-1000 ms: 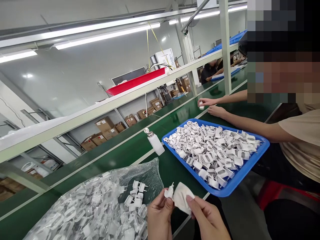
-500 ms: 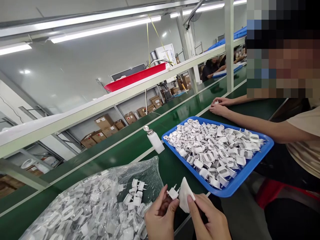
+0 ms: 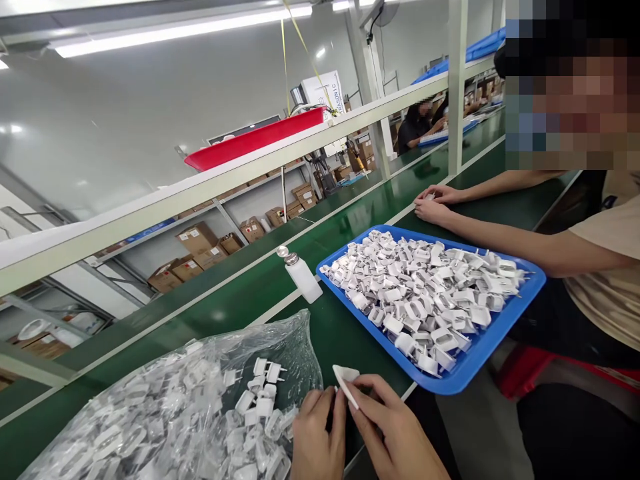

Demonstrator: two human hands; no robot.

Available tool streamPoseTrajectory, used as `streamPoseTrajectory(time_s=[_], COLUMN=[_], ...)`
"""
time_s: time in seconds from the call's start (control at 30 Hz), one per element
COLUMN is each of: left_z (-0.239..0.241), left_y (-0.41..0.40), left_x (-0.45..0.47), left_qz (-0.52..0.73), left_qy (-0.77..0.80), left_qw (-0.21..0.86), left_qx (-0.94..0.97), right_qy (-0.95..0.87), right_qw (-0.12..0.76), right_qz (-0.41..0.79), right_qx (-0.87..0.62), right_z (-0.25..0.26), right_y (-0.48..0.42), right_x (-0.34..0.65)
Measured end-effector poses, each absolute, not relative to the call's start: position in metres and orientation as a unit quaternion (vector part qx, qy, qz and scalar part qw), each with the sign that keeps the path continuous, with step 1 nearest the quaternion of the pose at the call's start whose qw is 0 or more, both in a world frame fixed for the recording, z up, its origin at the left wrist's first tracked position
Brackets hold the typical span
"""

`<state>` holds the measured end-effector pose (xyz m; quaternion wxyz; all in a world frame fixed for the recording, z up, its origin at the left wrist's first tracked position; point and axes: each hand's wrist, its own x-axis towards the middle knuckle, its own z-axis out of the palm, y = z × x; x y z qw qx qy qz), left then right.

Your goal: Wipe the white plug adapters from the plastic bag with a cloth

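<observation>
My left hand (image 3: 316,437) and my right hand (image 3: 395,433) are pressed together at the bottom edge, over the green belt. The right hand pinches a small white cloth (image 3: 345,381) that stands up between them. The white plug part held earlier is hidden between the hands; I cannot see it. Just left of my hands lies a clear plastic bag (image 3: 165,413) full of white plug parts, several spilling from its open mouth (image 3: 263,390).
A blue tray (image 3: 475,360) heaped with white plug parts sits to the right. A white dispenser bottle (image 3: 300,275) stands beside it. A seated co-worker's hands (image 3: 434,203) rest on the belt beyond the tray. A red tray (image 3: 253,139) lies on the overhead shelf.
My hands have dropped lower and closed together. The plug part that showed in my left fingers is now covered, and the cloth has folded up narrow. The co-worker's hands drew together.
</observation>
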<state>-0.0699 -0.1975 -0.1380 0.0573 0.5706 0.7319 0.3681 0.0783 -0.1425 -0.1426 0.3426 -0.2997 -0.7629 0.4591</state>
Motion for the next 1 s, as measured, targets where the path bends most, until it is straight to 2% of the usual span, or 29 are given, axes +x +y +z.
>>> streamPoseTrajectory(time_s=[0.13, 0.23, 0.43, 0.57, 0.67, 0.83, 0.93, 1.0], left_z=[-0.132, -0.123, -0.121, -0.133, -0.141, -0.145, -0.141, -0.139], left_y=[-0.198, -0.198, -0.203, -0.208, -0.210, -0.210, -0.208, -0.207], left_x=[-0.072, -0.077, -0.088, -0.086, -0.084, -0.081, -0.077, -0.074], left_qz=[0.394, 0.391, 0.391, 0.426, 0.433, 0.435, 0.412, 0.410], left_qy=[0.726, 0.719, 0.704, 0.710, 0.715, 0.732, 0.711, 0.709], left_qw=[0.117, 0.162, 0.234, 0.223, 0.198, 0.192, 0.164, 0.152], left_qx=[0.552, 0.550, 0.545, 0.514, 0.511, 0.488, 0.546, 0.553], right_qy=[-0.837, -0.853, -0.832, -0.794, -0.825, -0.921, -0.942, -0.934], right_qw=[0.309, 0.296, 0.281, 0.300, 0.267, 0.170, 0.213, 0.252], right_qz=[0.332, 0.290, 0.343, 0.408, 0.403, 0.241, 0.137, 0.126], right_qx=[-0.307, -0.319, -0.333, -0.336, -0.294, -0.254, -0.222, -0.221], right_z=[-0.150, -0.155, -0.155, -0.148, -0.136, -0.122, -0.134, -0.142], right_y=[-0.139, -0.139, -0.136, -0.131, -0.130, -0.134, -0.138, -0.140], right_x=[0.072, 0.068, 0.070, 0.074, 0.078, 0.078, 0.075, 0.074])
